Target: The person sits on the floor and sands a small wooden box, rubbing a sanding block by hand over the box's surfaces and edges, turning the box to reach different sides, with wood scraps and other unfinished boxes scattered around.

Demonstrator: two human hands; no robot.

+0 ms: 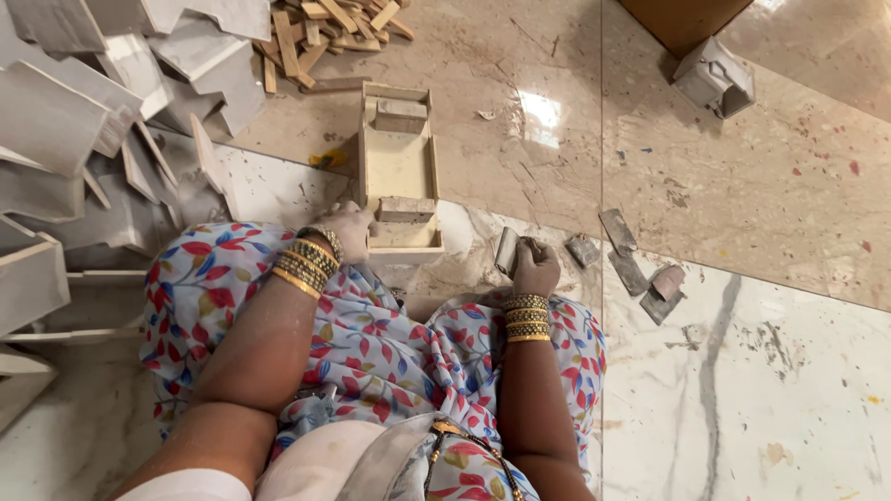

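Left hand: we rested our left hand (348, 228) on the near end of the wooden mould (399, 176), fingers curled against its rim beside the small block (405, 209) seated inside; whether the fingers truly gripped, we could not tell.
Right hand: our right hand (535, 267) was closed around a small grey piece (507, 250), held upright just off the floor.
Mould: it lay flat on the marble floor (742, 371), long axis pointing away from us, with a second block (400, 115) at the far end.
Nearby: grey scraps (618, 232) and a small trowel-like tool (663, 289) lay to the right; pale slabs (56, 121) were stacked to the left; a heap of wooden sticks (325, 32) sat beyond the mould.
Doing it well: we judged that the left hand had to pin the mould so it could not slide on the polished stone.
Grip: we thought the grey piece wanted a firm, low hold, kept square to the frame.
Risk: as we judged it, a tilted piece could have jammed against the near block.
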